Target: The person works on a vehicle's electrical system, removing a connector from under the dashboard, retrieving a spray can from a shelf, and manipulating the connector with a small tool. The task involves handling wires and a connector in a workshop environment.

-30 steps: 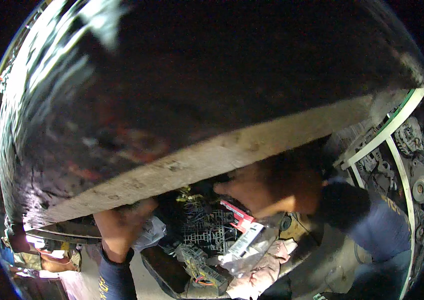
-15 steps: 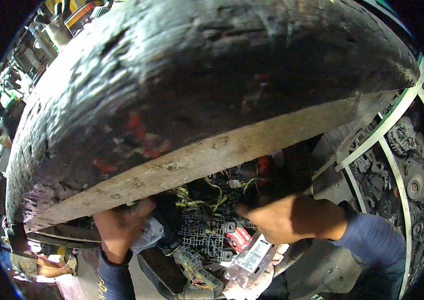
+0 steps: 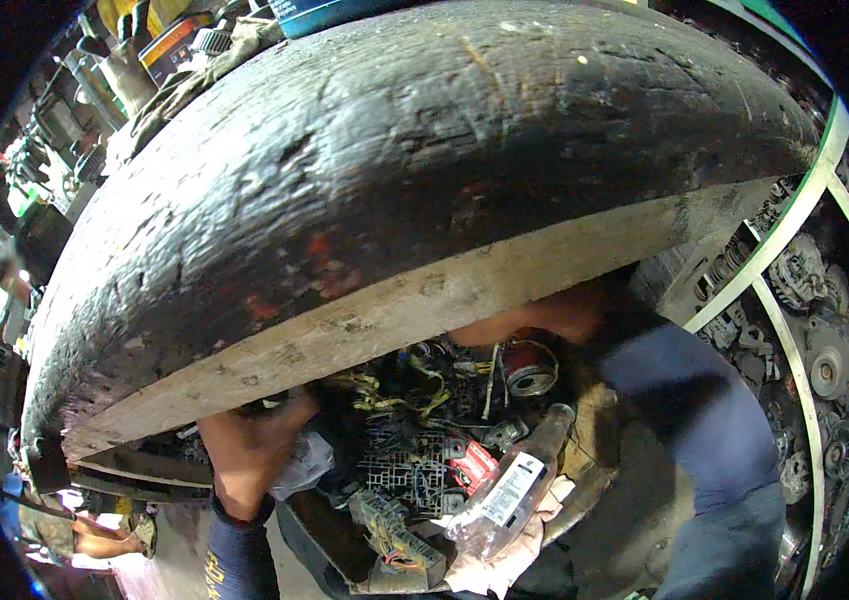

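Note:
Under the thick edge of a worn wooden bench top [image 3: 424, 150], both of my arms reach into a bin [image 3: 334, 540] of scrap. My left hand [image 3: 254, 455] is at the bin's left side beside a clear plastic bag [image 3: 306, 466]; its fingers are blurred and partly behind the bench edge. My right hand [image 3: 544, 320] reaches deep under the bench, its fingers hidden from sight. Below it lie a round red-sided can [image 3: 529, 375] and yellowish wires [image 3: 424, 395]. Nearer sit a black grid-like plastic part [image 3: 409, 465], a red-and-white packet [image 3: 472, 466] and a clear bottle [image 3: 514, 500] with a white label.
A pale cloth [image 3: 489, 575] lies beneath the bottle. Grey connector blocks with wires [image 3: 394, 550] rest at the bin's near edge. On the right, a pale metal rack [image 3: 789, 340] holds several metal parts. A blue container [image 3: 329, 15] stands on the bench. At far left another person's leg [image 3: 104, 540] shows.
My right hand has moved farther in and up under the bench, uncovering the can and the bottle's neck. My left hand stays near the bag. The view has shifted, bringing the blue container in.

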The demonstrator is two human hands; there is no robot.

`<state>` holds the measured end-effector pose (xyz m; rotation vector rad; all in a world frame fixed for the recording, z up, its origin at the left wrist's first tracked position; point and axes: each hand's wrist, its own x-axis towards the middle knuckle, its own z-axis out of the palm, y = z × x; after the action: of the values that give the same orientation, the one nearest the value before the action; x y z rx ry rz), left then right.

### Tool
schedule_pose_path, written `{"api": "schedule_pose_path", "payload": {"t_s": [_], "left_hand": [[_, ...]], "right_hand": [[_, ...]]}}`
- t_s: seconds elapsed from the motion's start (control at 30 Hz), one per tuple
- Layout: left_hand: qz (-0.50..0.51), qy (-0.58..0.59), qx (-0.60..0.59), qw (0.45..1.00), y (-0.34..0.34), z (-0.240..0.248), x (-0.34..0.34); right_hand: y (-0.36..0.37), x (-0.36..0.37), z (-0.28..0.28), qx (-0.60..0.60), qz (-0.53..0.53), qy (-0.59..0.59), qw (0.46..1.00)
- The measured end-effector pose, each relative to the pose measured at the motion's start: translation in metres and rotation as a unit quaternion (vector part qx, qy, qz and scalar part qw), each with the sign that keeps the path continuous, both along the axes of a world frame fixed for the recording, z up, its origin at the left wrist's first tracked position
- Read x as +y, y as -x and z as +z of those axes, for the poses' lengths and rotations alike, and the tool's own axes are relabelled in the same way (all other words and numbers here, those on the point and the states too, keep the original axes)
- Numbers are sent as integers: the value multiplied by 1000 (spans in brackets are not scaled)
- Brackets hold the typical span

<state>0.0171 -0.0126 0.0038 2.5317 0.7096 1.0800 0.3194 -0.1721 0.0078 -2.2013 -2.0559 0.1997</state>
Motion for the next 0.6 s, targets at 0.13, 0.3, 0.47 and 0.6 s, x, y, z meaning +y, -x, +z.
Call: {"api": "schedule_pose_path", "payload": {"t_s": [0.13, 0.3, 0.47, 0.6], "left_hand": [[-21, 39, 19, 999, -3, -2, 4], [-11, 82, 45, 996, 5, 0, 3], [-18, 116, 26, 993, -4, 1, 2], [16, 77, 30, 996, 10, -5, 8]], "right_hand": [[7, 10, -15, -10, 21, 46, 999], [25, 16, -30, -10, 78, 109, 991], [49, -30, -19, -2, 57, 137, 989], [88, -40, -47, 36, -5, 129, 991]]}}
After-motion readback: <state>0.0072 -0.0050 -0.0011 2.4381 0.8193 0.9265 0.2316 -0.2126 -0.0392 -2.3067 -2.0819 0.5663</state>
